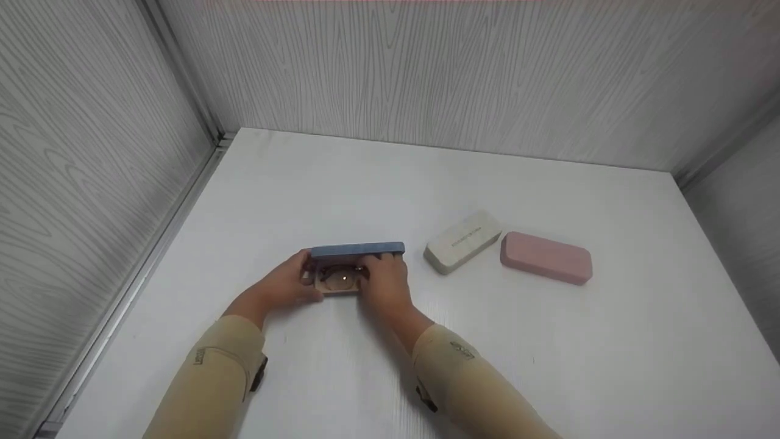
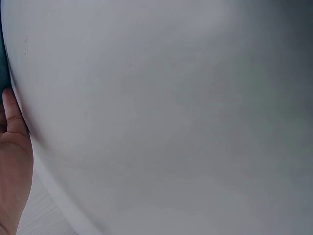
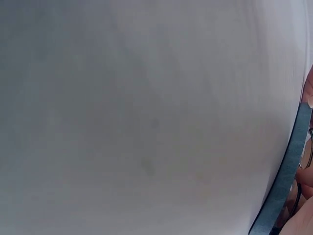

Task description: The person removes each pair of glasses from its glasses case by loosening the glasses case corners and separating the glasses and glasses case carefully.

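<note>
An opened blue glasses case (image 1: 358, 249) stands on the white table with its lid raised at the back. A pair of eyeglasses (image 1: 339, 279) with a thin dark frame lies in its pale interior. My left hand (image 1: 285, 281) grips the left end of the case, thumb at the front and fingers further back. My right hand (image 1: 387, 283) reaches in from the right and pinches the eyeglasses at their right side, covering that part of them. In the right wrist view, fingers (image 3: 305, 177) sit among the dark frame beside the blue edge of the case.
To the right lie a closed cream glasses case (image 1: 464, 241) with printed lettering and a closed pink glasses case (image 1: 546, 257), close together. Grey wood-grain panels (image 1: 390, 73) wall in the white table (image 1: 597, 366) at the back and sides.
</note>
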Demonstrator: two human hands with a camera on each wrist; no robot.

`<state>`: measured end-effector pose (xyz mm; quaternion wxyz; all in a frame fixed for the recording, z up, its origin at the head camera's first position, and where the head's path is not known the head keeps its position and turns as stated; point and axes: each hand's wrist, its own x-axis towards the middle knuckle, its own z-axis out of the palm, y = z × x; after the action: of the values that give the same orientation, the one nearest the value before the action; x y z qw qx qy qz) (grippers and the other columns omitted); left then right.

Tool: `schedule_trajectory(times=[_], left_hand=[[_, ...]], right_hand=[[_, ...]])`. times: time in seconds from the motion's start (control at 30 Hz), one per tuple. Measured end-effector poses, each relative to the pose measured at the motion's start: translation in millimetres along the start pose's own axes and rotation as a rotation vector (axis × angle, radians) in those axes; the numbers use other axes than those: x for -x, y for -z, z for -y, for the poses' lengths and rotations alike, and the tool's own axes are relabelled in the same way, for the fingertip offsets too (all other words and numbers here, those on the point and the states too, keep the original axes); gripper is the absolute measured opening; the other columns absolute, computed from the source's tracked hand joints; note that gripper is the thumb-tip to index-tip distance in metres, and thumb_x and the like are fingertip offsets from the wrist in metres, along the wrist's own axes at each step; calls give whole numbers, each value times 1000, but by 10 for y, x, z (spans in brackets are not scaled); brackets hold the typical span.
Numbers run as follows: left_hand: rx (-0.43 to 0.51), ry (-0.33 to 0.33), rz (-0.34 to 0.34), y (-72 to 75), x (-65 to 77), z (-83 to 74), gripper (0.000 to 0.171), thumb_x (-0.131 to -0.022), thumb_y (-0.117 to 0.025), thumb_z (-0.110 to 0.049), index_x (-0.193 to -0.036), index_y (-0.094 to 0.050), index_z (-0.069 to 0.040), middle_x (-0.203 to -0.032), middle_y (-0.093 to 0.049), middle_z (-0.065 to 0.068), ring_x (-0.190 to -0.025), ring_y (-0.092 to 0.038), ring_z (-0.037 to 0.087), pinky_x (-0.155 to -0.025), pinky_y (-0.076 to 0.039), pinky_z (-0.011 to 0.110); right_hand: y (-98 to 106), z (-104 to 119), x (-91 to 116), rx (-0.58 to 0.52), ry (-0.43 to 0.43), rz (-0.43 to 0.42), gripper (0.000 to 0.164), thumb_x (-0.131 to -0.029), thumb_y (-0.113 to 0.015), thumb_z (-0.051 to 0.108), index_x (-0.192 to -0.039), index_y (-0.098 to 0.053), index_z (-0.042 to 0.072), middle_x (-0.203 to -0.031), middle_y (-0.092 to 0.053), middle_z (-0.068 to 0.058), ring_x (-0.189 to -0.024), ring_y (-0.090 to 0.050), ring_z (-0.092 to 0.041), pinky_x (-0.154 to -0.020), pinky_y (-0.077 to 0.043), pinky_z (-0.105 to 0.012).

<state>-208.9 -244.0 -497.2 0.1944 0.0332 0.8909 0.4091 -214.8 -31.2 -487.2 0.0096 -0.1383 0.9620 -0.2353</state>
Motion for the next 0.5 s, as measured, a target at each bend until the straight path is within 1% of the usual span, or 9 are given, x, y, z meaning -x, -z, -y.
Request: schedule_trajectory(times=[0.17, 0.27, 0.5], left_hand=[[0, -10, 2, 0, 2, 0, 106, -69, -79, -30, -145, -11, -3, -146, -26, 18, -135, -22, 32, -111, -18, 45], [-17, -6, -2, 4, 6, -9, 106, -70, -79, -30, -145, -10, -2, -146, -25, 18, -135, -21, 33, -111, -19, 46], [-16, 15, 2, 10, 8, -7, 106, -70, -79, -31, -145, -9, -3, -148, -21, 17, -137, -17, 31, -111, -17, 45]], right_hand=[[6, 9, -3, -13, 11, -40, 11, -86, -62, 20, -96, -67, 18, -98, -59, 0, -100, -49, -20, -97, -37, -38], [8, 6, -6, -11, 26, -67, 9, -85, -63, 19, -92, -68, 18, -93, -61, 1, -95, -51, -20, -94, -39, -38], [20, 17, 21, -47, 32, -76, 5, -84, -64, 16, -87, -68, 19, -85, -59, 5, -86, -50, -16, -90, -41, -35]])
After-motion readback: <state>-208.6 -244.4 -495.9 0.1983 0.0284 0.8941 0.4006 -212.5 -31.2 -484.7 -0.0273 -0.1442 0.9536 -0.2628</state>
